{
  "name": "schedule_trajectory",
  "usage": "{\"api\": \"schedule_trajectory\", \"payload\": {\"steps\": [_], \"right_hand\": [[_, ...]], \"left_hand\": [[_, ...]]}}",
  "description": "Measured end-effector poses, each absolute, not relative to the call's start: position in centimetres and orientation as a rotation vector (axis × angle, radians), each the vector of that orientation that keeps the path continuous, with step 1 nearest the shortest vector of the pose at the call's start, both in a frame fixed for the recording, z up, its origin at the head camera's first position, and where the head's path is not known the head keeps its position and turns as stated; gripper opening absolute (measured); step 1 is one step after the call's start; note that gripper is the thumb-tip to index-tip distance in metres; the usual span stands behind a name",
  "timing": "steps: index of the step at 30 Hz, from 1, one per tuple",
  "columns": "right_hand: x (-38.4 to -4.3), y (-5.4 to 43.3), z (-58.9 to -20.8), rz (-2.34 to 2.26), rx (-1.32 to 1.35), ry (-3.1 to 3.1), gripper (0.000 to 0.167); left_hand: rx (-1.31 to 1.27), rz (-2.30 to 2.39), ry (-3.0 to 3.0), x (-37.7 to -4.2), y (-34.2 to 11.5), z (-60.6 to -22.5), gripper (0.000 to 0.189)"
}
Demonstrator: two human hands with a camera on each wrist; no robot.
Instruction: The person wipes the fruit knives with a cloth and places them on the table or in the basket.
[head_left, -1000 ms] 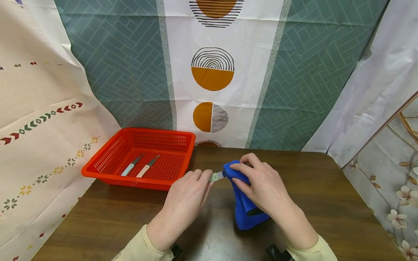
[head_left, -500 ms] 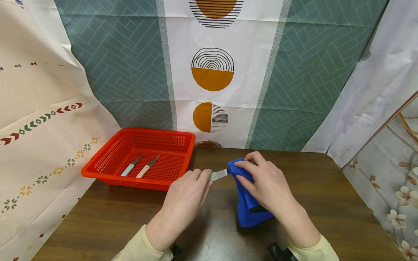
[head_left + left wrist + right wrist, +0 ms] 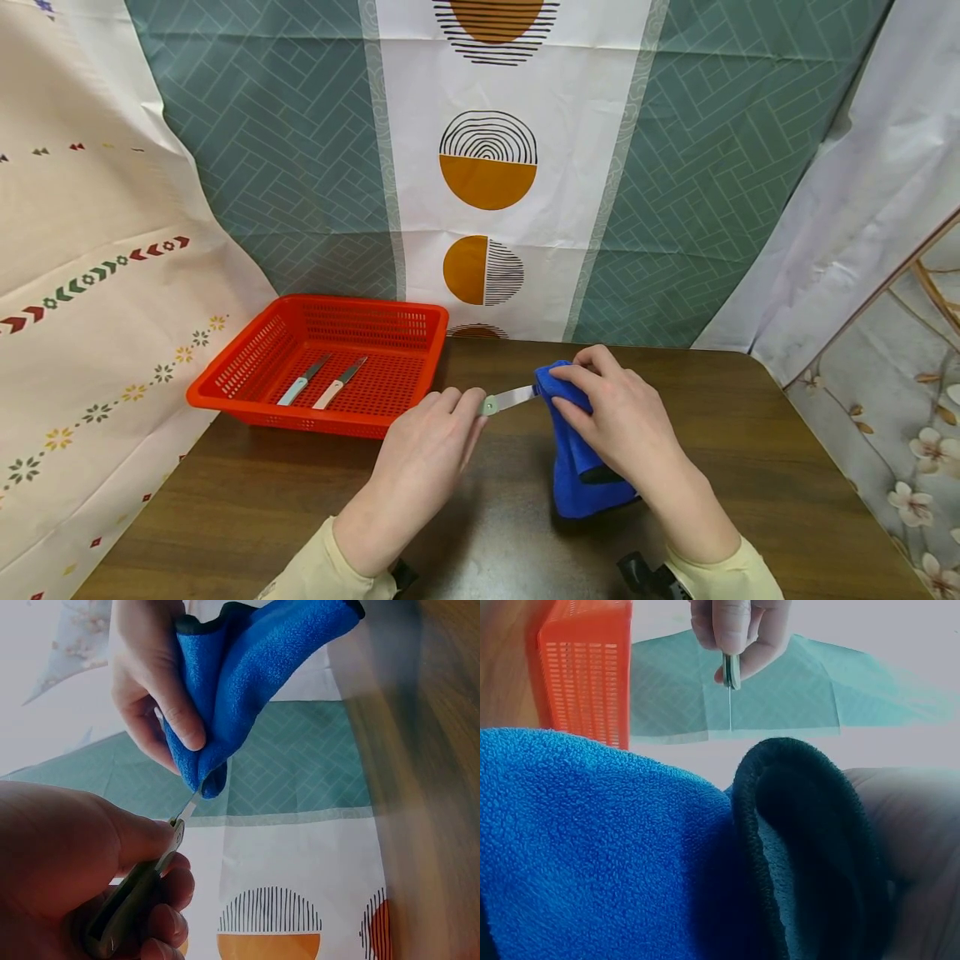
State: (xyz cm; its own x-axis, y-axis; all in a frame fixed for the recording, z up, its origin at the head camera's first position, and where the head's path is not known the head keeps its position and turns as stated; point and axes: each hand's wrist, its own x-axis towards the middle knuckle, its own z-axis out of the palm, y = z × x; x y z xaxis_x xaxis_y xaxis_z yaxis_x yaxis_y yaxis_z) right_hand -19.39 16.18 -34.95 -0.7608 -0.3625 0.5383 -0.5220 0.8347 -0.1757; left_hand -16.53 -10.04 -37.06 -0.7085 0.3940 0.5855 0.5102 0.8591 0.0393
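Note:
My left hand [image 3: 431,454] grips the pale green handle of a folding knife [image 3: 491,406], its blade out and pointing right. In the left wrist view the fingers curl round the knife handle [image 3: 127,904]. My right hand [image 3: 618,408] pinches a blue cloth [image 3: 573,458] between thumb and fingers, and the cloth wraps the tip of the blade. Most of the blade shows between the handle and the cloth. Below the hand the cloth hangs in folds with a dark edge. In the right wrist view the blue cloth [image 3: 607,847] fills the lower left.
A red plastic basket [image 3: 397,425] stands at the back left of the brown table [image 3: 750,467]. Inside it lie a knife with a light blue handle [image 3: 294,390] and a knife with a pale pink handle [image 3: 330,393]. Patterned curtains hang behind and at both sides.
My right hand has slid rightward and slightly up with the blue cloth, along the blade toward its tip. More of the blade now shows. My left hand has stayed nearly still.

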Motion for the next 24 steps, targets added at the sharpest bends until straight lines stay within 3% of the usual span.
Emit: {"api": "schedule_trajectory", "payload": {"steps": [24], "right_hand": [[-18.9,16.8,-33.8,0.468,0.541,-2.549,0.038]], "left_hand": [[-0.658,-0.281,-2.406,-16.5,-10.1,-37.2,0.028]]}}
